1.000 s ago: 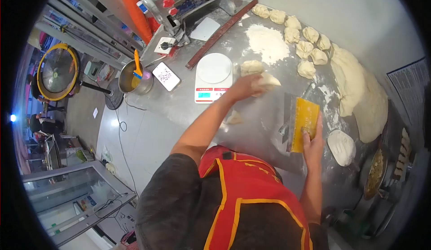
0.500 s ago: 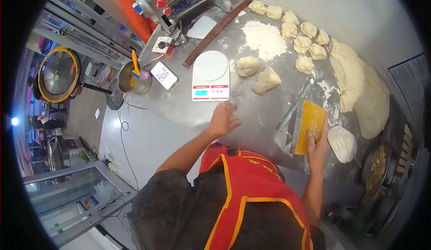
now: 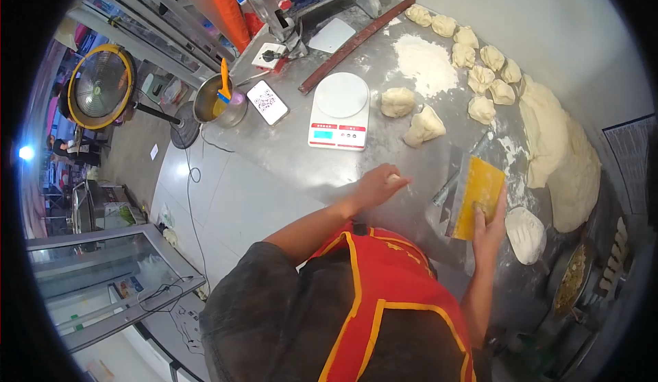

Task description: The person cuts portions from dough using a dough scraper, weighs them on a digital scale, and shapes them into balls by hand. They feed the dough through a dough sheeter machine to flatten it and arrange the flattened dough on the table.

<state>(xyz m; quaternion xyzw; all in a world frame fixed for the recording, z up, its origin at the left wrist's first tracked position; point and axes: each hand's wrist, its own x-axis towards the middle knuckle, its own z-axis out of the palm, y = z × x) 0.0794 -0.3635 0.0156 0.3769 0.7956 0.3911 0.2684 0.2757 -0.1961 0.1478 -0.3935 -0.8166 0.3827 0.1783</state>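
A pale dough bit [image 3: 393, 178] was pinched in the left hand [image 3: 375, 188], mostly covered by its curled fingers, above the near part of the table [image 3: 404, 159]. The yellow scraper [image 3: 485, 193] was gripped by the right hand [image 3: 491, 225], its blade [image 3: 458, 198] turned toward the left hand. A round lump [image 3: 397, 102] and a folded lump [image 3: 424, 127] were placed beside the scale [image 3: 341, 97].

It was judged that the left fingers could be nicked by the blade, if both hands were brought together carelessly. The dough bit could be dropped through a loosened pinch, or be stuck to the fingers by moisture. A false weight could be caused if the scale was leaned on.

Its blue display [image 3: 323, 135] was lit, but neither the digits nor the red labels [image 3: 351, 128] could be read. A QR code was borne by the white card [image 3: 273, 116]. The letters on the apron [image 3: 380, 272] and the wall sheet [image 3: 632, 156] were too small; no brand could be made out.
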